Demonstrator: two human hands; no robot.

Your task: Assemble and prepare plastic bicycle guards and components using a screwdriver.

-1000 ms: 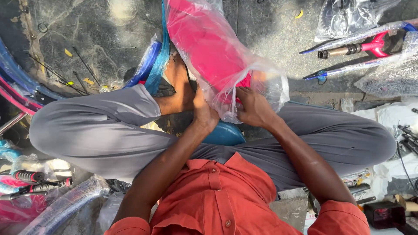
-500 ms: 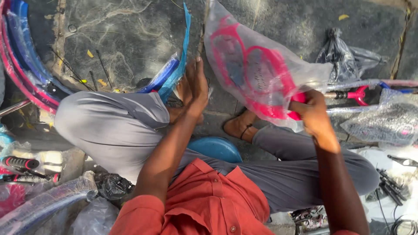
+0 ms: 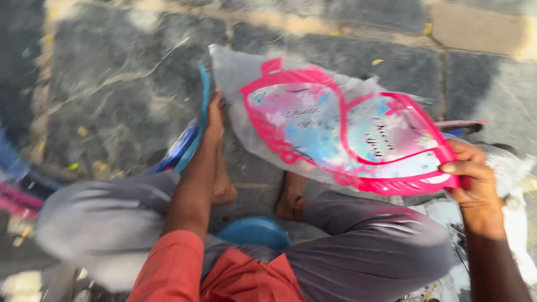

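Note:
My right hand [image 3: 472, 182] grips the lower right edge of a flat pink plastic panel with pale blue printed faces [image 3: 347, 137], wrapped in a clear plastic bag. It is held out flat over my right knee. My left hand [image 3: 213, 114] reaches forward along my left leg and touches the thin blue curved strip [image 3: 202, 95] standing on the stone floor. My fingers there are blurred and partly hidden behind the strip. I sit cross-legged on a blue stool [image 3: 254, 232] in grey trousers and an orange shirt.
Blue curved rim pieces [image 3: 179, 151] lie by my left knee. Pink and blue parts show blurred at the far left [image 3: 14, 184]. White wrapped items lie at the right edge [image 3: 517, 184]. The ground is grey stone paving [image 3: 112, 72].
My right hand has swung the bagged pink panel from upright in front of me out to the right and turned it flat. My left hand let go of it and reached to the blue strip.

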